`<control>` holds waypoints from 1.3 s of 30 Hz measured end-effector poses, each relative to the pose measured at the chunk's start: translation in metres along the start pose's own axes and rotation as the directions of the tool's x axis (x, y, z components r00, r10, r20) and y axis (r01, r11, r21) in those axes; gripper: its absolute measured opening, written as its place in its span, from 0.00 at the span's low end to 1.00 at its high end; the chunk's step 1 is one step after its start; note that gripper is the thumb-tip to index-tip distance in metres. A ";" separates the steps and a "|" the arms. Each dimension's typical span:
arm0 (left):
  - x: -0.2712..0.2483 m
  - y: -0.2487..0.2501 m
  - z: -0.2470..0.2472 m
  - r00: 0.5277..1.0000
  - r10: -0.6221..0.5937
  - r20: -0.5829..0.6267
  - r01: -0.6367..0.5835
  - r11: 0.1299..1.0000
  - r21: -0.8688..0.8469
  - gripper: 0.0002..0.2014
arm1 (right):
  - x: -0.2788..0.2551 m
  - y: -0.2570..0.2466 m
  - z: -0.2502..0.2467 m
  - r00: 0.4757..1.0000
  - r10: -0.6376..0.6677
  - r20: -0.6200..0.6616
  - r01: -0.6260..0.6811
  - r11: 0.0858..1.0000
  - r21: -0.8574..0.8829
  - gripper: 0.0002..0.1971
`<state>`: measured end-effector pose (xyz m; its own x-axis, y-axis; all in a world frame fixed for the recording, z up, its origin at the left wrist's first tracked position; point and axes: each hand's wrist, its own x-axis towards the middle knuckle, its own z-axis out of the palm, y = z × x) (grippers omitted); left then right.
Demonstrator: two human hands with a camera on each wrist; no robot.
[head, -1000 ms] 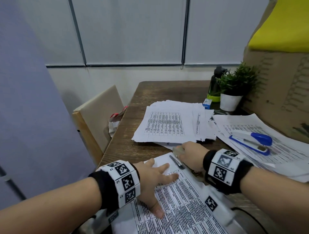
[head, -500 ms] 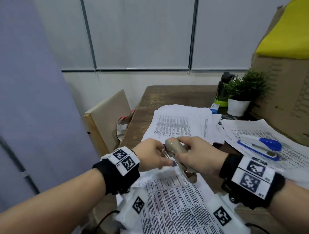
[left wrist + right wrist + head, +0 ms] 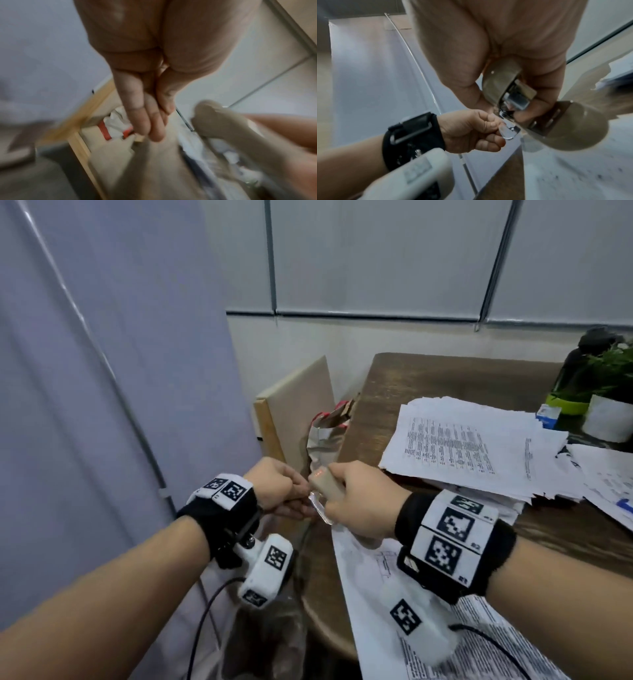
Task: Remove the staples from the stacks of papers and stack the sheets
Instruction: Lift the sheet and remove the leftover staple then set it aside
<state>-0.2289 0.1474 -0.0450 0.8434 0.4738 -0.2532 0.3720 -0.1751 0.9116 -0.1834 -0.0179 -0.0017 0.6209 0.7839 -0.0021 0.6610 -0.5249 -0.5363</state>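
My right hand [image 3: 363, 505] grips a beige staple remover [image 3: 325, 487] in the air over the table's left edge. My left hand [image 3: 274, 491] meets it from the left, and its thumb and fingers pinch the remover's thin metal and clear tip [image 3: 508, 129]. In the left wrist view the left hand's fingers [image 3: 150, 121] lie close together beside the blurred staple remover [image 3: 223, 121]. No staple is visible. A printed stack of papers [image 3: 376, 594] lies under my right wrist. A loose pile of sheets [image 3: 472, 446] sits further back on the wooden table [image 3: 445, 378].
A crumpled paper bag with red print [image 3: 329, 433] and a beige chair back [image 3: 294, 405] stand just left of the table. A clear plastic bag [image 3: 267, 638] hangs below my hands. A potted plant [image 3: 609, 419] and a dark bottle [image 3: 582, 364] stand at the back right.
Both hands have left the paper stack and moved up and to the left, past the table's edge. The left hand now pinches the remover's tip. The head view has swung left.
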 end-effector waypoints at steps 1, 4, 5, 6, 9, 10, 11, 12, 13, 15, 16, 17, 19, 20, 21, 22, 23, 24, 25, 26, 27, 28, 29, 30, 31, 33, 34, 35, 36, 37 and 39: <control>0.004 -0.007 -0.006 1.000 0.002 -0.028 -0.001 1.000 0.030 0.12 | -0.001 0.001 0.003 1.000 0.011 0.016 -0.012 0.999 0.046 0.13; 0.023 -0.035 -0.019 0.995 0.030 -0.093 0.008 0.922 0.386 0.09 | -0.011 0.012 0.002 0.998 0.039 0.042 -0.046 0.985 0.165 0.09; 0.026 -0.043 -0.021 0.996 0.028 -0.085 0.020 0.854 0.520 0.08 | -0.016 0.016 -0.001 0.998 0.046 0.044 -0.054 0.982 0.180 0.09; 0.029 -0.054 -0.024 0.997 0.019 -0.077 0.033 0.780 0.625 0.09 | -0.022 0.021 -0.003 0.997 0.061 0.046 -0.069 0.978 0.197 0.09; 0.036 -0.076 -0.031 0.998 -0.015 -0.055 0.052 0.620 0.783 0.11 | -0.038 0.037 -0.014 0.991 0.128 0.041 -0.134 0.970 0.202 0.10; 0.037 -0.076 -0.031 0.998 0.006 -0.061 0.046 0.593 0.804 0.10 | -0.044 0.043 -0.018 0.988 0.153 0.030 -0.156 0.967 0.200 0.12; 0.037 -0.073 -0.031 0.997 0.039 -0.061 0.027 0.577 0.816 0.09 | -0.048 0.049 -0.023 0.984 0.178 0.018 -0.178 0.964 0.200 0.12; 0.036 -0.066 -0.030 0.996 0.076 -0.055 0.001 0.578 0.816 0.08 | -0.053 0.056 -0.028 0.979 0.206 0.003 -0.202 0.958 0.204 0.12; 0.034 -0.056 -0.029 0.992 0.118 -0.044 -0.035 0.590 0.806 0.09 | -0.058 0.063 -0.033 0.973 0.230 -0.013 -0.222 0.952 0.211 0.10; 0.024 -0.027 -0.019 0.982 0.191 0.014 -0.140 0.669 0.730 0.11 | -0.069 0.078 -0.043 0.956 0.290 -0.046 -0.273 0.935 0.226 0.08; 0.017 -0.010 -0.011 0.978 0.196 0.070 -0.190 0.710 0.678 0.11 | -0.075 0.086 -0.048 0.944 0.326 -0.054 -0.305 0.923 0.236 0.06; 0.011 0.006 -0.001 0.972 0.174 0.156 -0.234 0.725 0.648 0.12 | -0.082 0.096 -0.054 0.933 0.357 -0.051 -0.335 0.910 0.242 0.05; -0.001 0.032 0.023 0.933 0.083 0.350 -0.316 0.656 0.686 0.19 | -0.099 0.115 -0.065 0.920 0.392 -0.020 -0.382 0.905 0.188 0.10; -0.006 0.041 0.037 0.911 0.033 0.410 -0.350 0.589 0.729 0.23 | -0.108 0.125 -0.070 0.915 0.403 -0.009 -0.399 0.910 0.112 0.16; -0.011 0.047 0.051 0.897 -0.008 0.442 -0.375 0.519 0.768 0.24 | -0.115 0.136 -0.075 0.911 0.412 -0.009 -0.412 0.911 0.030 0.24; -0.014 0.050 0.063 0.892 -0.035 0.451 -0.387 0.460 0.800 0.25 | -0.121 0.149 -0.079 0.907 0.421 -0.024 -0.421 0.906 -0.031 0.30; -0.015 0.053 0.074 0.896 -0.059 0.441 -0.380 0.412 0.828 0.25 | -0.126 0.162 -0.084 0.897 0.439 -0.045 -0.442 0.894 -0.069 0.33; -0.016 0.055 0.082 0.905 -0.072 0.418 -0.364 0.377 0.852 0.24 | -0.129 0.175 -0.087 0.881 0.468 -0.071 -0.473 0.876 -0.095 0.33; -0.017 0.057 0.090 0.917 -0.077 0.392 -0.344 0.350 0.871 0.23 | -0.131 0.186 -0.092 0.860 0.501 -0.093 -0.509 0.853 -0.114 0.29; -0.017 0.059 0.096 0.925 -0.073 0.372 -0.330 0.333 0.884 0.21 | -0.132 0.197 -0.096 0.845 0.524 -0.110 -0.535 0.835 -0.127 0.26; -0.014 0.061 0.100 0.930 -0.061 0.363 -0.326 0.317 0.890 0.19 | -0.132 0.206 -0.102 0.835 0.536 -0.122 -0.549 0.825 -0.137 0.25; -0.014 0.064 0.103 0.931 -0.044 0.361 -0.332 0.302 0.894 0.16 | -0.131 0.215 -0.110 0.828 0.543 -0.142 -0.560 0.815 -0.147 0.23; -0.014 0.066 0.105 0.934 -0.033 0.357 -0.332 0.291 0.897 0.13 | -0.130 0.223 -0.121 0.814 0.553 -0.177 -0.578 0.801 -0.154 0.21; -0.013 0.069 0.107 0.937 -0.029 0.347 -0.324 0.293 0.900 0.11 | -0.127 0.232 -0.134 0.791 0.564 -0.236 -0.604 0.780 -0.161 0.21; -0.012 0.071 0.107 0.943 -0.026 0.332 -0.308 0.310 0.900 0.09 | -0.125 0.246 -0.148 0.762 0.569 -0.311 -0.634 0.753 -0.176 0.24; -0.010 0.077 0.102 0.951 -0.021 0.307 -0.279 0.361 0.890 0.07 | -0.120 0.277 -0.179 0.682 0.581 -0.444 -0.706 0.680 -0.196 0.26; -0.007 0.081 0.100 0.951 -0.018 0.309 -0.278 0.388 0.879 0.07 | -0.118 0.288 -0.193 0.647 0.596 -0.476 -0.741 0.638 -0.209 0.25; -0.004 0.086 0.098 0.948 -0.003 0.320 -0.289 0.422 0.859 0.08 | -0.117 0.298 -0.203 0.626 0.623 -0.469 -0.766 0.602 -0.224 0.24; -0.002 0.093 0.096 0.943 0.016 0.331 -0.301 0.459 0.836 0.07 | -0.116 0.308 -0.209 0.620 0.656 -0.430 -0.780 0.573 -0.252 0.20; -0.001 0.100 0.095 0.939 0.044 0.341 -0.316 0.502 0.805 0.06 | -0.115 0.316 -0.211 0.621 0.682 -0.386 -0.783 0.553 -0.283 0.15; 0.002 0.112 0.097 0.935 0.124 0.332 -0.336 0.609 0.718 0.05 | -0.112 0.337 -0.207 0.631 0.703 -0.328 -0.772 0.532 -0.347 0.12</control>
<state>-0.1482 0.0452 0.0257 0.9636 0.1346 -0.2311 0.2215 -0.8858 0.4078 0.0569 -0.3514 -0.0069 0.9947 0.0171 -0.1010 0.0182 -0.9998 0.0097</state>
